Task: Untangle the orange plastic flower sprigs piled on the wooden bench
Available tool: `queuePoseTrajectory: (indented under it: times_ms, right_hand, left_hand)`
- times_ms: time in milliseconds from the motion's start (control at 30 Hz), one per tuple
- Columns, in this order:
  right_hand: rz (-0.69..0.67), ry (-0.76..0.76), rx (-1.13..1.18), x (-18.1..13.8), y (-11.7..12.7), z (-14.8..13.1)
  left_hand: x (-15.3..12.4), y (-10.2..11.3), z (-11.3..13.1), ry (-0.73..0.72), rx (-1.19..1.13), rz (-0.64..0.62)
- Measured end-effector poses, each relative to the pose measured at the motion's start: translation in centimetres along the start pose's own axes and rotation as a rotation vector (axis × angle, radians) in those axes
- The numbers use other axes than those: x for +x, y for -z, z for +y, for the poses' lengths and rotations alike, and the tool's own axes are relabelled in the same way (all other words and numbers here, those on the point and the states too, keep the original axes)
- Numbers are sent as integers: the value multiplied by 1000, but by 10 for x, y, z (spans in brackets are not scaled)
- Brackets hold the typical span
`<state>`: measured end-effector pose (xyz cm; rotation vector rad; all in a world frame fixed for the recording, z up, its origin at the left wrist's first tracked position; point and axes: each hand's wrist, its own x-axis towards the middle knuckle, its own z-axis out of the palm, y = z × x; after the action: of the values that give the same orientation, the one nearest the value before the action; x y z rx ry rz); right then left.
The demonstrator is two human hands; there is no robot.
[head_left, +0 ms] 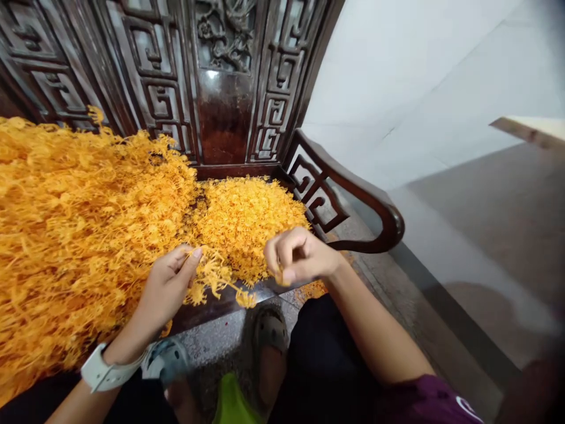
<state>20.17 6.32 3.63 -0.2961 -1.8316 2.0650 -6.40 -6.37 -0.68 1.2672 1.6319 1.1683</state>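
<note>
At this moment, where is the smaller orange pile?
In the head view, the smaller pile lies near the middle, on the bench, between the larger pile on its left and the armrest on its right.

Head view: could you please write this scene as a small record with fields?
Left hand: holds an orange sprig between thumb and fingers
Right hand: pinches a small orange piece
Larger pile: orange sprigs, left side of picture
Smaller pile: orange, on dark bench, near its right armrest
Wristband: pale, on left wrist
</note>
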Motion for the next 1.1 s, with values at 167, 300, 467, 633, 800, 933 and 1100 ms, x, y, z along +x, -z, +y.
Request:
queuePoseTrajectory:
  times_ms: [167,300,467,633,800,933,1100]
  right_hand:
    - [-564,-198,68,-33,-21,-11]
    - [-469,-100,187,-55,-41,-15]
    - [317,107,320,-4,-11,-5]
    - [407,-187,668,13,-22,15]
    - [354,-170,437,-4,-44,21]
    - [411,-227,314,-3,-35,30]
    - [422,-178,-179,-5,-38,35]
  left_hand:
    - [3,0,-8,86,7,-6]
    - [3,-2,-11,128,-10,-14]
    - [1,-8,-13,151,-52,-31]
    - [0,-16,-13,123,-20,-61]
    - [-2,-21,-11,100,-5,-57]
    - [0,-23,-11,75,-4,-60]
    - [-4,-31,-11,76,6,-66]
